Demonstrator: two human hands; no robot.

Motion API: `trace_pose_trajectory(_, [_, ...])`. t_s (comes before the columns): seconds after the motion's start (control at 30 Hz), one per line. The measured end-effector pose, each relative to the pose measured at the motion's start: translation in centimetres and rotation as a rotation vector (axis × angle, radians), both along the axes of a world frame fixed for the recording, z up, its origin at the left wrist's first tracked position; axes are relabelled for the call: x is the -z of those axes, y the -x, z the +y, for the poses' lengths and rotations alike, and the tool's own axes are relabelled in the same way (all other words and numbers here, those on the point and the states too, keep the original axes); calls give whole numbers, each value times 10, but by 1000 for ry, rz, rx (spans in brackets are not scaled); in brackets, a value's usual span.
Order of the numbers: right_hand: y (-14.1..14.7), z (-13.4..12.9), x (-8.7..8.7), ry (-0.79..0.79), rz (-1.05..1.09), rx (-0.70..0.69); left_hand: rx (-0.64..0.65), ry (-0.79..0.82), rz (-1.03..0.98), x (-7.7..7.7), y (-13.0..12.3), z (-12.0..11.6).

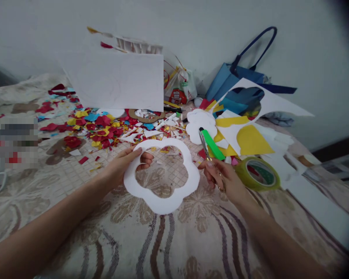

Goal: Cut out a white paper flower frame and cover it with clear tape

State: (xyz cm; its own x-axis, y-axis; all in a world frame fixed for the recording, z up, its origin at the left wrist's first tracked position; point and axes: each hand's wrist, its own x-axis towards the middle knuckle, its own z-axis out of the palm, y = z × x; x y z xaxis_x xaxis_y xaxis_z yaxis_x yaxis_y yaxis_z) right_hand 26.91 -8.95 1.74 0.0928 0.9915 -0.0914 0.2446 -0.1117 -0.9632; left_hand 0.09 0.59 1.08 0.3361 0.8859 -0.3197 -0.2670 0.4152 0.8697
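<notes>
1 paper ring [162, 205], left of the tape roll [242, 173]. Left hand [125, 160] pinches its rim; right hand [225, 174] grips scissors [204, 144], just left of roll. If trimming: turn paper, not blades; don't crease rim.

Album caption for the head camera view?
Left hand holds a white flower-shaped ring; right hand holds scissors beside it.

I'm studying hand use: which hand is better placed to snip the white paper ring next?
Probably the right hand: it holds the scissors, close beside the ring. The left hand holds the ring's left side, so it seems better placed to steady it.
</notes>
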Motion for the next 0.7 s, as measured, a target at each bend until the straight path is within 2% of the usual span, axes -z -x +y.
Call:
trace_pose_trajectory(0.13, [3, 0, -1, 15, 53, 13, 61, -2, -8, 2, 1, -1])
trace_pose_trajectory(0.3, [7, 2, 4, -5, 140, 38, 254, 2, -10, 2, 3, -4])
trace_pose_trajectory(0.4, [11, 2, 3, 33, 230, -9, 362, 1, -20, 1, 2, -8])
trace_pose_trajectory(0.5, [16, -1, 0, 89, 217, -81, 431, -7, 10, 3, 1, -12])
trace_pose_trajectory(0.6, [18, -2, 0, 113, 168, -79, 386, -23, -6, 5, 1, -10])
trace_pose_trajectory(0.7, [14, 1, 5, 14, 199, 79, 158, -70, -63, 5, 3, 3])
